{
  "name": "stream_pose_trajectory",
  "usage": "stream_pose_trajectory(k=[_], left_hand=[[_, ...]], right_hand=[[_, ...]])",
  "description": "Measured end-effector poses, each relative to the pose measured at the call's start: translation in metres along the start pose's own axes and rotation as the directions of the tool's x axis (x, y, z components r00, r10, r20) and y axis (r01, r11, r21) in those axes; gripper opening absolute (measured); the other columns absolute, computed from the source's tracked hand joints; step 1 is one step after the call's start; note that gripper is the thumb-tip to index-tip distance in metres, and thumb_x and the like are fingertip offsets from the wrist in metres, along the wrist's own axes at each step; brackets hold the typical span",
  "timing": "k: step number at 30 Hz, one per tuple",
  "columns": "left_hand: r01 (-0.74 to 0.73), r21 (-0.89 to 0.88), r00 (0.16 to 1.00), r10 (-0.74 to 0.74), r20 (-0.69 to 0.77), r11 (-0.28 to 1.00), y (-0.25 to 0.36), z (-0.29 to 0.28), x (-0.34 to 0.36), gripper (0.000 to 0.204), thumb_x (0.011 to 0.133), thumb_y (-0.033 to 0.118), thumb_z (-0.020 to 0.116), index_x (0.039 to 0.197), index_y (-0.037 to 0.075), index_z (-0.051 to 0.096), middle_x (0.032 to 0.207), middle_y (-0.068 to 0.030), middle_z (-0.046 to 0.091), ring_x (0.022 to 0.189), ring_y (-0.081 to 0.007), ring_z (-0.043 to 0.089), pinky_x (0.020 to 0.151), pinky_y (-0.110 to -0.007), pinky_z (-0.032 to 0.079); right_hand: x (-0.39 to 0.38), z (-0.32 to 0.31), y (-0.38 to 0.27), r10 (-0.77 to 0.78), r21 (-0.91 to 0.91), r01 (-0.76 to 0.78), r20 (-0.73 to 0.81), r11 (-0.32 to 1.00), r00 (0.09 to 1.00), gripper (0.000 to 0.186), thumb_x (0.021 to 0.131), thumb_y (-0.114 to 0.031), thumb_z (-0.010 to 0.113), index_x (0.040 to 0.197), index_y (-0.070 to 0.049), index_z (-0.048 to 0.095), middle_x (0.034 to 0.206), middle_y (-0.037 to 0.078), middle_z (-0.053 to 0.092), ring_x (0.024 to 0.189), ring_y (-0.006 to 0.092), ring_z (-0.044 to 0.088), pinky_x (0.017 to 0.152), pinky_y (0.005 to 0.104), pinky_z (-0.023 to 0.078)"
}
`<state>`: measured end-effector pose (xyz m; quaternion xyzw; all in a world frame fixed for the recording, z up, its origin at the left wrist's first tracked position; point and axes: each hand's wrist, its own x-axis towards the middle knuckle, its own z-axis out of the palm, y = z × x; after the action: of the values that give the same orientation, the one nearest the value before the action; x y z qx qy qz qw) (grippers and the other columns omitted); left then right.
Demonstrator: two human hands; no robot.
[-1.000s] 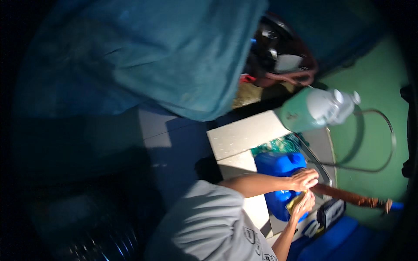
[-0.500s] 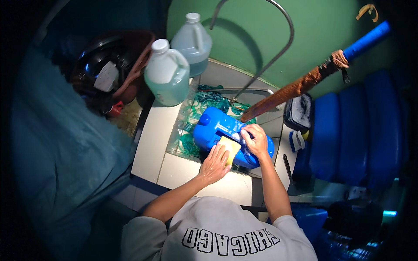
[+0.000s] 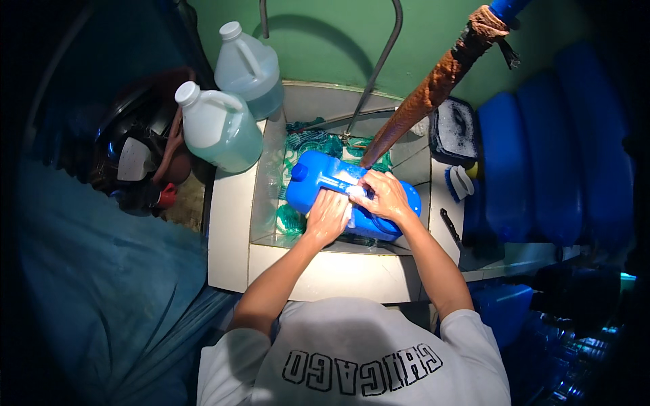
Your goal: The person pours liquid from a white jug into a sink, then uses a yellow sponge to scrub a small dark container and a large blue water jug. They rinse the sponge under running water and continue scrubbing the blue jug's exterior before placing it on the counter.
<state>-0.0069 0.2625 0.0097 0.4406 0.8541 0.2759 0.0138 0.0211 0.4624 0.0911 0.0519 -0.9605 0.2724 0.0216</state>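
Observation:
A blue plastic jerrycan with a blue screw cap lies on its side over the tiled sink, wet and streaked with suds. My left hand is closed and pressed to the near side of its handle opening. The yellow sponge in that hand is almost wholly covered by the fingers. Bent over the handle area, my right hand grips the jerrycan, its fingertips close to the left hand's.
Two translucent jugs of bluish liquid stand at the back left. A cloth-wrapped pole slants behind the jerrycan. On the right ledge are a sudsy dark tub, a scrub brush and a black-handled knife. Large blue containers stand beyond.
My left hand has slid in nearer the right hand, its fingers now tucked over the sponge, which showed plainly before. My right hand has shifted slightly along the handle. The view has turned.

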Motion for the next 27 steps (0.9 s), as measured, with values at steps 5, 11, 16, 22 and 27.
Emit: stream_pose_trajectory(k=[5,11,16,22,27], left_hand=[[0.142,-0.133,0.955,-0.171,-0.241,0.981,0.004,-0.045,-0.062,0.054,0.071,0.006,0.068,0.124,-0.001,0.063,0.121,-0.0182,0.061,0.112,-0.0349,0.055,0.1,-0.047,0.041],[0.257,0.087,0.922,-0.218,-0.319,0.962,-0.009,-0.065,0.039,0.051,0.078,0.03,0.068,0.12,0.001,0.065,0.132,-0.0167,0.058,0.135,-0.0388,0.04,0.115,-0.063,0.02],[0.154,-0.003,0.828,-0.13,-0.546,0.988,-0.015,-0.018,-0.001,0.044,0.087,0.029,0.067,0.12,0.001,0.062,0.128,-0.0194,0.056,0.138,-0.0379,0.038,0.116,-0.063,0.022],[0.494,-0.869,0.541,-0.788,0.295,0.014,-0.106,-0.015,-0.007,0.047,0.1,0.03,0.054,0.131,-0.005,0.056,0.128,-0.0178,0.06,0.121,-0.03,0.056,0.104,-0.04,0.044],[0.154,-0.828,0.917,0.234,0.323,0.539,-0.15,-0.026,0.102,0.021,0.082,0.015,0.069,0.094,-0.002,0.074,0.104,-0.012,0.07,0.103,-0.0259,0.063,0.094,-0.036,0.048]], right_hand=[[0.002,0.002,-0.001,-0.1,-0.039,0.098,-0.045,0.994,0.994,0.04,0.087,-0.041,0.069,0.115,-0.013,0.071,0.1,0.008,0.069,0.094,0.0285,0.062,0.085,0.0406,0.045],[-0.002,0.005,-0.017,-0.026,-0.033,0.028,0.061,0.999,0.998,0.043,0.091,-0.043,0.065,0.12,-0.013,0.072,0.105,0.01,0.074,0.097,0.03,0.065,0.084,0.0437,0.045],[-0.018,-0.006,-0.011,0.138,-0.088,-0.126,0.145,0.988,0.98,0.044,0.089,-0.045,0.067,0.114,-0.011,0.074,0.102,0.014,0.074,0.097,0.0304,0.067,0.086,0.0415,0.044],[-0.021,-0.004,-0.006,0.047,-0.035,-0.043,0.096,0.998,0.994,0.042,0.089,-0.043,0.067,0.113,-0.01,0.075,0.098,0.011,0.074,0.093,0.0279,0.067,0.087,0.0409,0.044],[-0.022,-0.001,-0.005,0.049,-0.031,-0.046,0.109,0.998,0.993,0.039,0.089,-0.044,0.068,0.109,-0.011,0.075,0.098,0.005,0.075,0.089,0.0234,0.066,0.081,0.0392,0.043]])
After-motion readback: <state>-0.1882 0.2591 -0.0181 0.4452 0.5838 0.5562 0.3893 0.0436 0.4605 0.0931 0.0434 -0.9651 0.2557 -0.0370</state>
